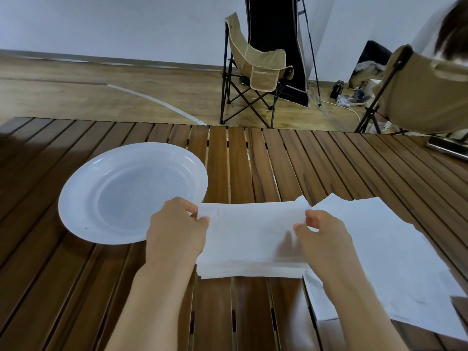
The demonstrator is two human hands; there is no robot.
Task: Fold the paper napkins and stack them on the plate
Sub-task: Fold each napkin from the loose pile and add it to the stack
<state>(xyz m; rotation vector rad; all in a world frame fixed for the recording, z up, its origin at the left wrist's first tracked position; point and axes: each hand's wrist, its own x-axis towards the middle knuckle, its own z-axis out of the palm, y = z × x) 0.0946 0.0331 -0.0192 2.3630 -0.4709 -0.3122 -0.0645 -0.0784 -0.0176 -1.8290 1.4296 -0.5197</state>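
Both forearms reach over the slatted wooden table (253, 158). Left hand (177, 224) and right hand (324, 234) each pinch an end of the folded napkin (248, 234), between the empty white plate (76, 198) and the unfolded napkins (395, 249). Advice: align edges squarely and press the crease flat before transfer.

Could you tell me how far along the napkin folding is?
Early on. The plate holds no napkins yet. The left hand and right hand pinch the far edge of one napkin, mid-fold on the table. The pile of unfolded napkins to the right remains.
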